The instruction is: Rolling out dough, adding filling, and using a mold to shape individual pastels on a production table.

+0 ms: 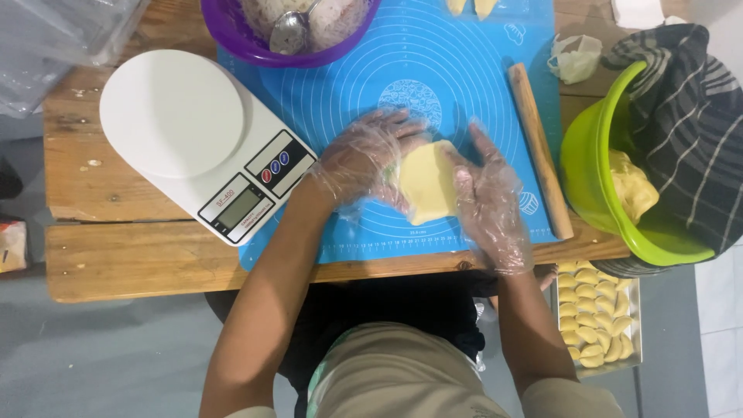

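floor (116,356): grey, smooth | table (93,255): worn wooden planks | light: even, soft

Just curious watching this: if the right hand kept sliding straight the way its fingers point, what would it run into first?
The right hand points up the blue mat, fingers beside the dough piece. Straight ahead looks like bare mat; the rolling pin lies off to its right, probably missed.

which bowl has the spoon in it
The purple bowl at the top edge; a metal spoon sits in it. The green bowl on the right holds only dough under a striped cloth.
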